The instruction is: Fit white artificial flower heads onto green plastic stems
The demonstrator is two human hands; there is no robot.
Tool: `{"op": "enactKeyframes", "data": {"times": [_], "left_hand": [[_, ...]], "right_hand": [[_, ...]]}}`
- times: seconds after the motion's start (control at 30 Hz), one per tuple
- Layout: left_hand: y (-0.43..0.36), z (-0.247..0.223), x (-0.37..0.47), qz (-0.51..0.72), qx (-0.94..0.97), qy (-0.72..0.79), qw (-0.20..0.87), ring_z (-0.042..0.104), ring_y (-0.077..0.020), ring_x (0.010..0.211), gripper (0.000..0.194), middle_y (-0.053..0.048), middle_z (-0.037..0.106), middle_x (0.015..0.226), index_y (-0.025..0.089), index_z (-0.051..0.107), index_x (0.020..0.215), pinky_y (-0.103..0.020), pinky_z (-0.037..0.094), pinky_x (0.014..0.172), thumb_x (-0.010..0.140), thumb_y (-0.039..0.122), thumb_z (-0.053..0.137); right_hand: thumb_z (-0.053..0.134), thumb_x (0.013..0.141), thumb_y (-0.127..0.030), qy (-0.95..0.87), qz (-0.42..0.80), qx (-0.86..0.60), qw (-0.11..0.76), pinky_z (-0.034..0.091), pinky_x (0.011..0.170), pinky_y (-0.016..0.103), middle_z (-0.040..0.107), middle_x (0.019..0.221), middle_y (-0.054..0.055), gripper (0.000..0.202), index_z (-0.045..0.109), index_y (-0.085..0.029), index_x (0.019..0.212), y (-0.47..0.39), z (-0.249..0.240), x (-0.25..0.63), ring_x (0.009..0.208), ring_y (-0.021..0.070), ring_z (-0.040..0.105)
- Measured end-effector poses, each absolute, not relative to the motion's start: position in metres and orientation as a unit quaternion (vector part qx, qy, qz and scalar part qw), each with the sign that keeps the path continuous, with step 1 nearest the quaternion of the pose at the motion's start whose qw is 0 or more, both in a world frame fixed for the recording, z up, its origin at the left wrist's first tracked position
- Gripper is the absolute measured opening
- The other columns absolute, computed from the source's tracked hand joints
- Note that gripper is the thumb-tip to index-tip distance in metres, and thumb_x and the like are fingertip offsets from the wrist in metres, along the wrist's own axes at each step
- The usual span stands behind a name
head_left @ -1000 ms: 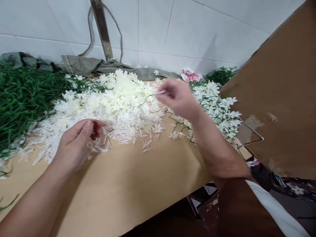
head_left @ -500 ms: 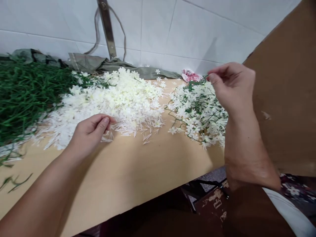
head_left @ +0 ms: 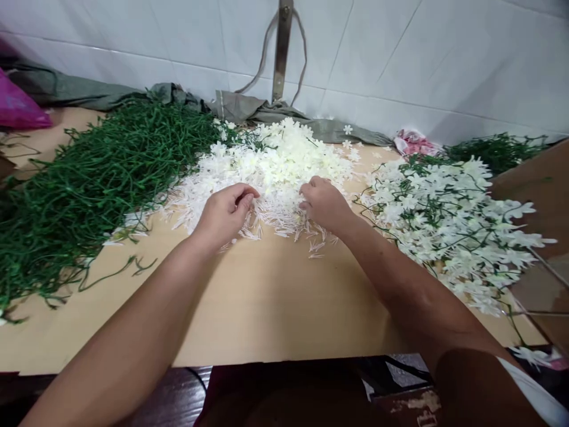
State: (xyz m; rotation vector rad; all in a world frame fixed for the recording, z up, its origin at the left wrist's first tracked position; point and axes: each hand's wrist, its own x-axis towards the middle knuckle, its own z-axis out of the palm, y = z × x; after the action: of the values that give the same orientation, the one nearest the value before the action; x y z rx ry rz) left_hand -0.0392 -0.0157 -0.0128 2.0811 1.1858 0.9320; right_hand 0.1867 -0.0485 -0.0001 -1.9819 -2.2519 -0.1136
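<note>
My left hand (head_left: 226, 213) is closed, thumb against the bent forefinger, at the front left of a loose heap of white artificial flowers (head_left: 288, 148). Anything in that pinch is too small to make out. At the heap's front right my right hand (head_left: 326, 204) has its fingers curled down among white stems (head_left: 284, 219); its fingertips are partly hidden, and I cannot make out what they grip. To the right lies a pile of white flowers on green stems (head_left: 440, 219). A large mound of green plastic stems (head_left: 120, 160) spreads out on the left.
Everything lies on a tan board (head_left: 267, 302) against a white tiled wall (head_left: 377, 53). Grey-green cloth (head_left: 106, 92) runs along the wall's foot. A metal strip (head_left: 283, 53) stands behind the heap. A pink bag (head_left: 20, 107) is at far left, a cardboard panel (head_left: 542, 196) at right.
My right hand has come left and down from above the stemmed flower pile to the loose white flowers. The view has turned right to left-centred hands, showing more of both side piles.
</note>
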Motion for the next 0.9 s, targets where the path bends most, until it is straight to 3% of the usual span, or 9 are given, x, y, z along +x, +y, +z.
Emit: {"op": "enactKeyframes", "data": {"times": [0.07, 0.2, 0.37, 0.5, 0.6, 0.73, 0.9], "left_hand": [[-0.015, -0.013, -0.040, 0.339, 0.785, 0.441, 0.274, 0.044, -0.0104, 0.060, 0.026, 0.001, 0.054, 0.067, 0.016, 0.066, 0.093, -0.024, 0.033, 0.059, 0.085, 0.028, 0.045], [-0.015, -0.012, -0.037, 0.334, 0.791, 0.429, 0.281, 0.046, -0.0105, 0.063, 0.024, 0.000, 0.057, 0.070, 0.015, 0.066, 0.091, -0.024, 0.034, 0.061, 0.085, 0.026, 0.046], [-0.024, -0.012, -0.025, 0.369, 0.730, 0.404, 0.409, 0.047, -0.0095, 0.063, 0.027, -0.001, 0.058, 0.072, 0.012, 0.066, 0.096, -0.023, 0.037, 0.060, 0.081, 0.032, 0.055], [-0.035, -0.013, -0.014, 0.383, 0.695, 0.366, 0.487, 0.051, -0.0098, 0.066, 0.035, -0.002, 0.061, 0.077, 0.013, 0.066, 0.101, -0.023, 0.040, 0.061, 0.075, 0.037, 0.065], [-0.036, -0.015, -0.011, 0.391, 0.684, 0.371, 0.492, 0.050, -0.0092, 0.063, 0.025, -0.001, 0.061, 0.072, 0.014, 0.066, 0.088, -0.022, 0.039, 0.060, 0.073, 0.034, 0.066], [-0.028, -0.015, -0.015, 0.396, 0.655, 0.398, 0.506, 0.046, -0.0077, 0.056, 0.014, 0.002, 0.054, 0.061, 0.014, 0.057, 0.069, -0.021, 0.036, 0.055, 0.073, 0.026, 0.061], [-0.027, -0.012, -0.014, 0.381, 0.657, 0.430, 0.488, 0.030, -0.0049, 0.046, 0.018, 0.007, 0.036, 0.051, 0.017, 0.044, 0.061, -0.020, 0.024, 0.045, 0.072, 0.022, 0.058]], "right_hand": [[0.051, 0.082, -0.012, -0.743, -0.013, -0.663, 0.092, 0.038, 0.072, 0.032, 0.062, 0.094, 0.015, 0.016, 0.065, -0.011, 0.089, -0.046, 0.002, 0.191, 0.081, 0.0214, 0.054], [0.057, 0.079, -0.017, -0.708, 0.073, -0.664, 0.228, 0.035, 0.062, 0.027, 0.058, 0.070, 0.003, 0.007, 0.060, -0.015, 0.072, -0.048, 0.016, 0.203, 0.062, 0.0126, 0.047], [0.061, 0.077, -0.022, -0.668, 0.218, -0.640, 0.310, 0.028, 0.052, 0.025, 0.044, 0.051, -0.005, 0.014, 0.056, -0.016, 0.066, -0.058, 0.029, 0.189, 0.048, 0.0070, 0.035], [0.063, 0.077, -0.022, -0.705, 0.263, -0.586, 0.300, 0.029, 0.054, 0.025, 0.047, 0.054, -0.005, 0.015, 0.057, -0.015, 0.065, -0.060, 0.022, 0.163, 0.052, 0.0068, 0.038], [0.064, 0.077, -0.024, -0.707, 0.305, -0.558, 0.310, 0.031, 0.054, 0.024, 0.048, 0.056, -0.004, 0.015, 0.057, -0.015, 0.067, -0.056, 0.015, 0.155, 0.054, 0.0072, 0.041], [0.067, 0.074, -0.030, -0.686, 0.400, -0.509, 0.333, 0.038, 0.057, 0.025, 0.054, 0.064, -0.002, 0.017, 0.059, -0.015, 0.075, -0.051, 0.007, 0.161, 0.059, 0.0085, 0.047], [0.074, 0.068, -0.045, -0.653, 0.429, -0.501, 0.373, 0.044, 0.062, 0.026, 0.058, 0.074, 0.001, 0.038, 0.058, -0.015, 0.084, -0.053, 0.000, 0.161, 0.066, 0.0100, 0.053]]}}
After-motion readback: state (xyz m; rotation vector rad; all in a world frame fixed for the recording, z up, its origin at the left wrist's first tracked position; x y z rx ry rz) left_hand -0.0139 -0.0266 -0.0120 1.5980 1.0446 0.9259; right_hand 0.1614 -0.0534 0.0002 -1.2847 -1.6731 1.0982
